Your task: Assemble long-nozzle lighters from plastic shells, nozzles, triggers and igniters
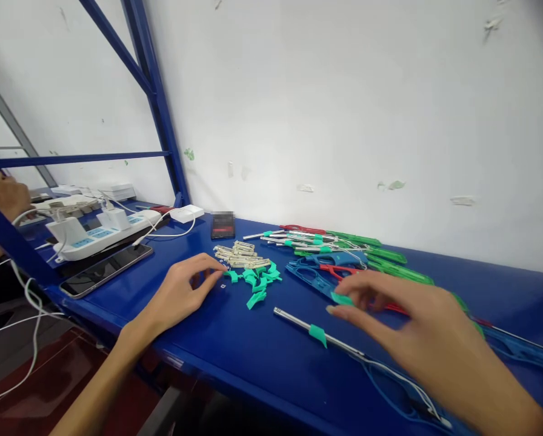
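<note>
My left hand (183,289) is in a pinch at the near left edge of a small pile of green tape pieces (260,280), with one green piece (232,276) at its fingertips. Between the thumb and index finger of my right hand (389,315) is another green tape piece (342,298). Below that hand lies a slim silver rod (294,317) with a green tab (317,334) stuck round it and a white wire (403,375) running from its end. Just behind the green pile sits a heap of small beige metal-like strips (242,254).
More silver rods (294,239) with green tabs lie at the back beside green (394,269), red and blue plastic frames (312,278). A phone (223,224) stands near the wall. Leftward are a white power strip (103,233), another phone (108,269), and another person's hand (5,194).
</note>
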{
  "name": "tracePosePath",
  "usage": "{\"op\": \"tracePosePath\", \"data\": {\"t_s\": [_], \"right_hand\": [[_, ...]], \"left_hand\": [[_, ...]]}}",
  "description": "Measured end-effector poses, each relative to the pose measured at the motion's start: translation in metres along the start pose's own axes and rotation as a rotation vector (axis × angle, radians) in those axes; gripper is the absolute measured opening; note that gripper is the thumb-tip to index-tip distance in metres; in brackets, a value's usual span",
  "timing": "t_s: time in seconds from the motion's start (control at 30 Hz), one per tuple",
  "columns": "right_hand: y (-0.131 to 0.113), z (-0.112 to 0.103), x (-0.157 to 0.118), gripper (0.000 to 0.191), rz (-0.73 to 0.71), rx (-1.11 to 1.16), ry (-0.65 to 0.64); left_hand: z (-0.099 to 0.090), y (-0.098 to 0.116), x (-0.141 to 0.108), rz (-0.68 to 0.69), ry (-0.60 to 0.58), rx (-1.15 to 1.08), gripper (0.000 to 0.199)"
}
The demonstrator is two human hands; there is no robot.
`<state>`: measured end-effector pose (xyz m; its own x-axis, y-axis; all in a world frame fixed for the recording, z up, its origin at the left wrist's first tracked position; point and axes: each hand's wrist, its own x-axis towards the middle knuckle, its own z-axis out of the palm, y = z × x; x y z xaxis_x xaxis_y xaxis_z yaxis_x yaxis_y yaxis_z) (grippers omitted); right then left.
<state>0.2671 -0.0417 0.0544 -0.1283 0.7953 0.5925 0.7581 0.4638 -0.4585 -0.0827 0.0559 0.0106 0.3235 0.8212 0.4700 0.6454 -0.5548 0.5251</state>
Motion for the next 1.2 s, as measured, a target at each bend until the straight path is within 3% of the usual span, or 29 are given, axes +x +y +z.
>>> {"op": "tracePosePath", "data": {"t_s": [0.13, 0.3, 0.43, 0.6, 0.77, 0.9, 1.03, 1.2], "right_hand": [[-0.006, 0.002, -0.034, 0.039, 0.134, 0.118, 0.165], [-0.006, 0.013, -0.056, 0.029, 0.291, 0.327, 0.147], [-0.011, 0.011, -0.064, 0.032, 0.413, 0.493, 0.173], [-0.011, 0.004, -0.067, 0.037, 0.550, 0.574, 0.136], [-0.003, 0.004, -0.076, 0.033, 0.601, 0.588, 0.100], [-0.003, 0.004, -0.075, 0.035, 0.567, 0.540, 0.049], [-0.007, 0.003, -0.074, 0.040, 0.573, 0.520, 0.025], [-0.008, 0.002, -0.078, 0.029, 0.514, 0.505, 0.058]], "left_hand": [[0.016, 0.039, -0.007, 0.042, 0.132, -0.039, 0.023], [0.054, 0.113, -0.019, 0.214, -0.096, -0.310, 0.020], [0.083, 0.147, -0.018, 0.295, -0.174, -0.504, 0.020], [0.106, 0.153, -0.014, 0.410, -0.149, -0.587, 0.028], [0.114, 0.150, -0.017, 0.420, -0.075, -0.613, 0.025], [0.115, 0.147, -0.019, 0.447, -0.036, -0.577, 0.045], [0.117, 0.143, -0.017, 0.454, -0.024, -0.520, 0.032], [0.118, 0.144, -0.017, 0.323, -0.010, -0.514, 0.021]]}}
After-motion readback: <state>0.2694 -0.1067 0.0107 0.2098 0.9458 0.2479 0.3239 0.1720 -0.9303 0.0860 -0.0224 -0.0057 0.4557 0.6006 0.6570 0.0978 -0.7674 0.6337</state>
